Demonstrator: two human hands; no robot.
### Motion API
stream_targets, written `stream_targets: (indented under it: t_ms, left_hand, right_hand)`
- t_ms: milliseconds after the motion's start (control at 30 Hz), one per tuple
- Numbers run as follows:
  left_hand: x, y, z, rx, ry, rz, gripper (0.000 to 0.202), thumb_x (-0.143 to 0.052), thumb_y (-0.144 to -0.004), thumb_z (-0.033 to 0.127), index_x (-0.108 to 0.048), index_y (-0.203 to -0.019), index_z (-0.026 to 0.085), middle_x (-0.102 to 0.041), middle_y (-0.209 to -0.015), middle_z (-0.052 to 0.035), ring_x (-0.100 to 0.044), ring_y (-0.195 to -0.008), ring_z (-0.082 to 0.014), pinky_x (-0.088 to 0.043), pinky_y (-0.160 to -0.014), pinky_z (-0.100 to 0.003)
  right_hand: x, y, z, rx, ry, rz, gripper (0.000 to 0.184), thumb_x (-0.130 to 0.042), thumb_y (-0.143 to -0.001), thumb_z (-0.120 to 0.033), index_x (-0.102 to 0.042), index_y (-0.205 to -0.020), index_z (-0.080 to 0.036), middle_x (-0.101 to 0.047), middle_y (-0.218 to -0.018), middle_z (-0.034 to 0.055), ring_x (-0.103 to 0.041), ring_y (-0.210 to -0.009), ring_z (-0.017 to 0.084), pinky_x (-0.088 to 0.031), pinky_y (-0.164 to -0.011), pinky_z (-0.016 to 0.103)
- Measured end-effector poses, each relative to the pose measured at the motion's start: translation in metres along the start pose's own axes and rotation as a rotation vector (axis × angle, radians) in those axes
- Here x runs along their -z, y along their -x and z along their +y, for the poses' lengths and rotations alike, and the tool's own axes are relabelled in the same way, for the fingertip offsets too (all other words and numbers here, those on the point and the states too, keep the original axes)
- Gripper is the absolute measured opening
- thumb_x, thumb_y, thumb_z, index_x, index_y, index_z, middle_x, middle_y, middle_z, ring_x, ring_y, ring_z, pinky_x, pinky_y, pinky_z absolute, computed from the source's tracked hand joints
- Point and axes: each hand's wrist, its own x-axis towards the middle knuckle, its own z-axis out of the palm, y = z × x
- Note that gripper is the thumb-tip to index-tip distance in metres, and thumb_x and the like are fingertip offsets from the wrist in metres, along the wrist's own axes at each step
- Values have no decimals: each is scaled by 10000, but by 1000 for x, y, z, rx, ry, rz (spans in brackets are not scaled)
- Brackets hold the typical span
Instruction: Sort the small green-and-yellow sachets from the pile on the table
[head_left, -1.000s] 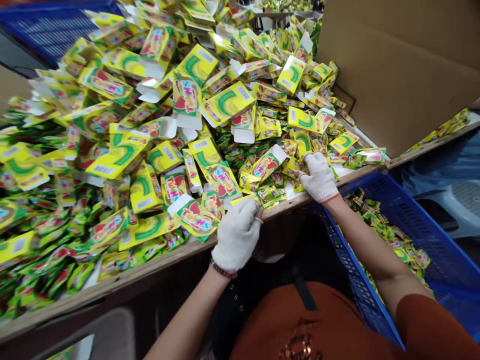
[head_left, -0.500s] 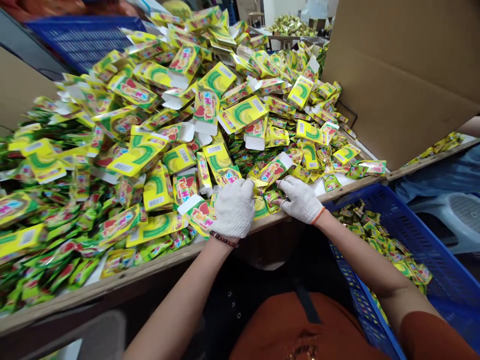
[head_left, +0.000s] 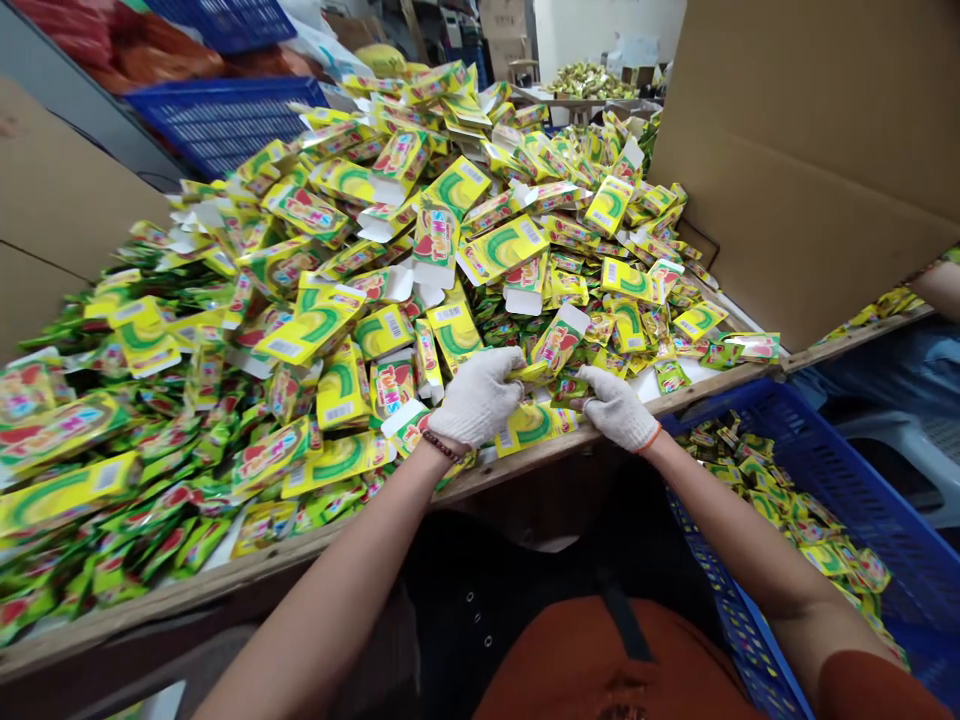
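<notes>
In a white knit glove, my left hand (head_left: 480, 402) is closed on the near end of a small yellow carton (head_left: 559, 340). The carton tilts up with its white flap pointing away from me. My right hand (head_left: 619, 412), also gloved, pinches the edge of a small green packet (head_left: 568, 389) just beside the carton. Its fingertips are partly hidden behind the packet. Below both hands a flat yellow-green carton (head_left: 536, 428) lies at the table's wooden edge. Many like cartons, several with white flaps open, heap up beyond my hands.
Loose green packets (head_left: 165, 500) cover the left of the table. A blue crate (head_left: 817, 440) of packets stands below the edge at right. A tall cardboard sheet (head_left: 810, 150) rises at the right, with part of another person's arm (head_left: 941, 290) behind it. Another blue crate (head_left: 217, 120) is at back left.
The view has shifted, so the pile sits lower and further right. My left hand has drawn slightly away from the flat carton, baring more of it. Both hands stay close together.
</notes>
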Motion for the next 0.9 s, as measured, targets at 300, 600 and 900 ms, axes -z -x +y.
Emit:
stream_targets:
  t_ms: [300, 600, 900]
  left_hand:
    - [-3, 23, 14, 127, 815, -171, 264, -614, -708, 343, -657, -901, 168, -672, -811, -8, -596, -779, -188, -478, -687, -287]
    - [-14, 32, 29, 169, 928, -197, 290, -653, -788, 437, -673, -883, 164, -592, -685, 11, -533, -655, -145, -446, -622, -269]
    - [-34, -5, 35, 112, 544, 111, 352, -635, -815, 423, -593, -1046, 161, -662, -918, -57, -616, -812, -188, -487, -726, -311]
  right_hand:
    - [29, -2, -42, 30, -246, -203, 311, -683, -772, -351, -719, -1030, -182, -686, -919, 26, -623, -886, 210, -516, -799, 311]
    - [28, -3, -45, -64, -188, -214, 250, -726, -681, -314, -601, -839, -166, -513, -703, -49, -405, -613, 97, -354, -570, 218]
    - [33, 9, -34, -210, -306, -19, 304, -610, -763, -374, -621, -990, -172, -546, -640, -42, -441, -524, 112, -390, -517, 247]
